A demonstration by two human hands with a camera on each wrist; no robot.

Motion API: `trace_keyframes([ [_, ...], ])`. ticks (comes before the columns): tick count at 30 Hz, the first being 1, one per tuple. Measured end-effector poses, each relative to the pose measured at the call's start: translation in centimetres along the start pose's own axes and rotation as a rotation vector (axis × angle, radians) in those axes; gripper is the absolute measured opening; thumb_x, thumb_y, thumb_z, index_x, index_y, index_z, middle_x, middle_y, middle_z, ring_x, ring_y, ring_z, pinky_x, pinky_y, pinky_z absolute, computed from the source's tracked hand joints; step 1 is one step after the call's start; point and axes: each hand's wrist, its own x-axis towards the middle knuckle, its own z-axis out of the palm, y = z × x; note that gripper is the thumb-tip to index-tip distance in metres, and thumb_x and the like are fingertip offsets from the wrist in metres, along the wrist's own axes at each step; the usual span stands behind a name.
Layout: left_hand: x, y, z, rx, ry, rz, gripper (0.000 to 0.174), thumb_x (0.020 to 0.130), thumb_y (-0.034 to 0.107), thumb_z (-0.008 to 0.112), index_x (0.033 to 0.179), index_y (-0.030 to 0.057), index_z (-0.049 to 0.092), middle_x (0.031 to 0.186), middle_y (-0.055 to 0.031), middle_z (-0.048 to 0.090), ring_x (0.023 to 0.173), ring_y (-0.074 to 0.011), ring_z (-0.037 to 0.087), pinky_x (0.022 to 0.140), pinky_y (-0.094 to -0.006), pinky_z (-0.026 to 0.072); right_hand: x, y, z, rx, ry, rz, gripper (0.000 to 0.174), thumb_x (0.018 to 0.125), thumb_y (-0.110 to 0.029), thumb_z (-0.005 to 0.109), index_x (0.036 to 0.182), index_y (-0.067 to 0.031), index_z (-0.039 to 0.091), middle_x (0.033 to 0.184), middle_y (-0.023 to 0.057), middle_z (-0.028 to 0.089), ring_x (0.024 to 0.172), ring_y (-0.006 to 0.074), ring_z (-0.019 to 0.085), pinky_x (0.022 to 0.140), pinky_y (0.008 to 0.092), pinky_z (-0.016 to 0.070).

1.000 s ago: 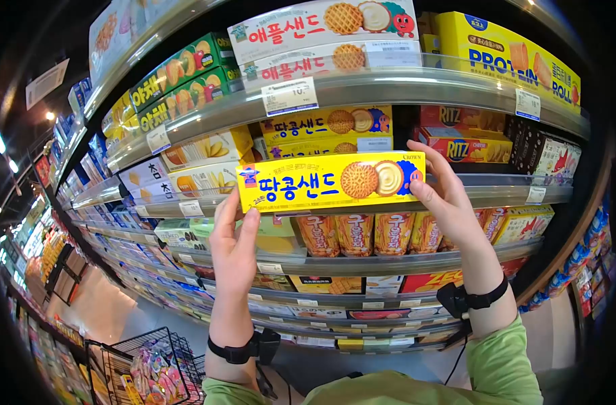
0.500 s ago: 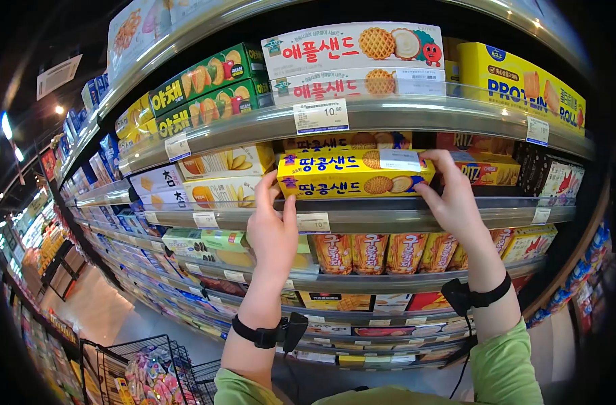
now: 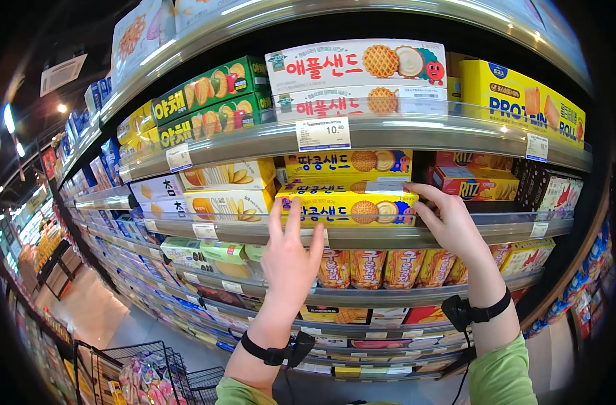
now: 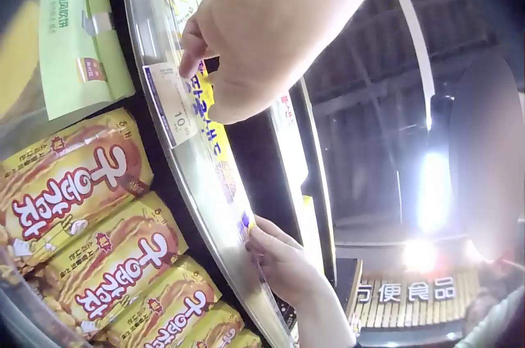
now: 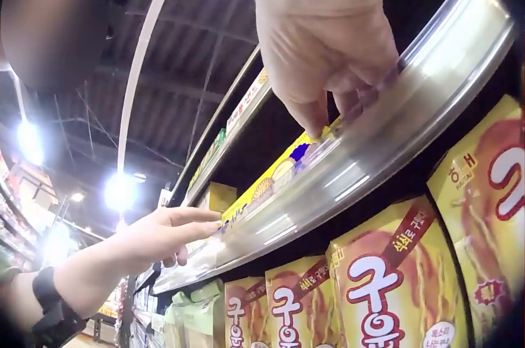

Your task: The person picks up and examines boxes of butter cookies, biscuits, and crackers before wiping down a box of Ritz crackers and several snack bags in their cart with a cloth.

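A yellow sandwich-cookie box (image 3: 352,212) with blue Korean lettering sits on the middle shelf, behind its clear front lip. My right hand (image 3: 451,219) holds the box's right end, thumb at the front and fingers bent over the end. At the left end, the straight fingers of my left hand (image 3: 291,260) touch the front face, spread apart. In the right wrist view the box (image 5: 267,184) lies low behind the lip (image 5: 344,172). Matching yellow boxes (image 3: 382,162) are stacked behind it.
Cracker boxes (image 3: 230,202) stand left of it, RITZ boxes (image 3: 480,185) right. White cookie boxes (image 3: 352,64) fill the shelf above, with a price tag (image 3: 321,133) on its rail. Snack packs (image 3: 369,268) line the shelf below. A black wire cart (image 3: 163,351) with colourful packs stands lower left.
The yellow cookie box has gone from being held up before the shelf to lying on it, behind the lip. My left hand has loosened, its fingers now straight against the front.
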Motion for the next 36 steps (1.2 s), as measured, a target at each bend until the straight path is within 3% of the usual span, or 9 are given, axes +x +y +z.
trace_keyframes([
  [2,-0.1,-0.4,0.1,0.021,0.011,0.033,0.051,0.083,0.030,0.066,0.127,0.0070,0.053,0.135,-0.0175,0.045,0.093,-0.0355,0.064,0.070,-0.0416,0.0540,0.0,-0.2,0.1,-0.011,-0.003,0.015,0.030,0.089,-0.012,0.059,0.117,-0.0054,0.059,0.085,0.0206,0.066,0.073,0.0314,0.066,0.069,0.0365,0.0499],
  [5,-0.4,-0.4,0.2,0.033,0.006,0.066,0.051,0.084,0.029,0.065,0.127,0.0052,0.052,0.138,-0.0185,0.040,0.089,-0.0360,0.065,0.067,-0.0413,0.0545,0.0,0.0,0.1,-0.046,-0.027,0.055,0.030,0.091,-0.007,0.056,0.120,-0.0017,0.058,0.092,0.0147,0.067,0.075,0.0151,0.062,0.070,0.0285,0.0488],
  [7,-0.6,-0.2,0.3,-0.015,-0.027,0.011,0.056,0.081,0.030,0.068,0.130,0.0092,0.051,0.137,-0.0175,0.043,0.098,-0.0362,0.063,0.073,-0.0422,0.0537,0.0,0.5,0.4,-0.041,0.030,-0.013,0.028,0.089,-0.012,0.059,0.117,-0.0078,0.059,0.086,0.0194,0.067,0.077,0.0342,0.066,0.070,0.0379,0.0499],
  [17,0.2,-0.4,-0.1,0.001,-0.042,-0.038,0.065,0.081,0.032,0.069,0.136,0.0082,0.043,0.139,-0.0223,0.039,0.107,-0.0410,0.057,0.080,-0.0464,0.0511,-0.1,0.4,0.3,-0.072,0.035,-0.027,0.026,0.091,-0.013,0.055,0.117,-0.0095,0.057,0.091,0.0196,0.067,0.083,0.0368,0.065,0.074,0.0413,0.0498],
  [22,-0.3,1.2,-1.2,-0.031,-0.015,-0.122,0.063,0.079,0.024,0.071,0.134,0.0053,0.045,0.136,-0.0206,0.044,0.095,-0.0294,0.062,0.069,-0.0357,0.0533,-1.0,0.5,-0.1,-0.121,0.123,-0.066,0.039,0.086,-0.011,0.061,0.125,-0.0098,0.053,0.100,0.0218,0.064,0.090,0.0409,0.061,0.077,0.0419,0.0488],
  [25,-2.4,2.1,-3.8,-0.174,0.057,-0.026,0.062,0.076,0.012,0.072,0.132,0.0026,0.046,0.135,-0.0203,0.044,0.087,-0.0208,0.061,0.062,-0.0278,0.0518,-3.3,-1.7,-0.9,-0.222,0.422,-0.427,0.036,0.079,-0.002,0.063,0.115,-0.0021,0.059,0.101,0.0176,0.065,0.085,0.0352,0.062,0.077,0.0415,0.0486],
  [31,-15.6,0.3,-8.2,-0.058,-0.009,0.085,0.045,0.073,0.003,0.070,0.116,0.0001,0.057,0.107,-0.0195,0.062,0.075,-0.0217,0.065,0.058,-0.0290,0.0535,-11.0,-0.6,4.5,0.303,0.066,-0.681,0.017,0.074,-0.005,0.064,0.091,-0.0056,0.069,0.077,0.0058,0.066,0.076,0.0245,0.064,0.069,0.0352,0.0493],
  [33,-19.2,0.4,-9.7,0.079,-0.137,-0.022,0.027,0.081,0.009,0.066,0.108,0.0081,0.065,0.099,-0.0148,0.066,0.082,-0.0331,0.065,0.068,-0.0364,0.0535,-12.3,-0.7,7.8,0.387,-0.008,-0.632,0.015,0.073,0.001,0.062,0.085,-0.0039,0.070,0.072,0.0057,0.066,0.067,0.0200,0.063,0.062,0.0309,0.0492],
  [36,-27.0,-1.5,-12.9,0.152,-0.353,-0.154,0.023,0.082,0.010,0.066,0.105,0.0098,0.067,0.097,-0.0145,0.066,0.078,-0.0303,0.066,0.063,-0.0362,0.0536,-15.6,1.0,12.7,0.502,-0.217,-0.505,0.015,0.078,-0.008,0.066,0.093,-0.0080,0.069,0.073,0.0059,0.064,0.067,0.0220,0.062,0.063,0.0334,0.0498],
])
